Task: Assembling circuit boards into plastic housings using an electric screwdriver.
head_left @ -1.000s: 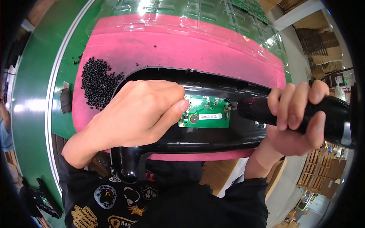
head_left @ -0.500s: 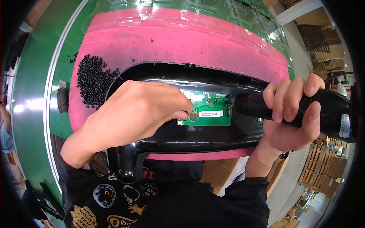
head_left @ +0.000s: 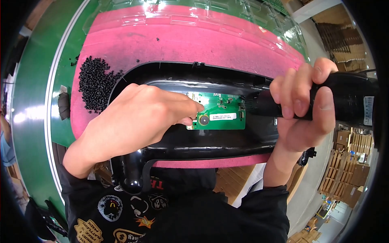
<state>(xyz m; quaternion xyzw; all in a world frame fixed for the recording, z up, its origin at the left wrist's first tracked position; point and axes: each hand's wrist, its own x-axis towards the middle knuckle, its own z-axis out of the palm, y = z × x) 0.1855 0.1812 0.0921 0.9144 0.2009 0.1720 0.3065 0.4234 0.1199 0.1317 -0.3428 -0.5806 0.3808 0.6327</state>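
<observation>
A green circuit board with a white label and a round dark component lies inside a long, glossy black plastic housing. My left hand is bent over the housing's left part, thumb and fingers pinched together at the board's left edge. What sits between those fingertips is hidden. My right hand wraps round a thick black cylindrical electric screwdriver, its narrower end pointing left at the board's right edge. I cannot make out its tip.
The housing lies on a pink mat. A heap of small black screws is at the mat's left. Clear plastic trays line the far side. A dark wrapped object rests on the green table. Pallets stand at right.
The screwdriver's rear end has risen in the view with my right hand. My left thumb has drawn slightly left across the board's edge. The whole scene has shifted slightly up and left.
</observation>
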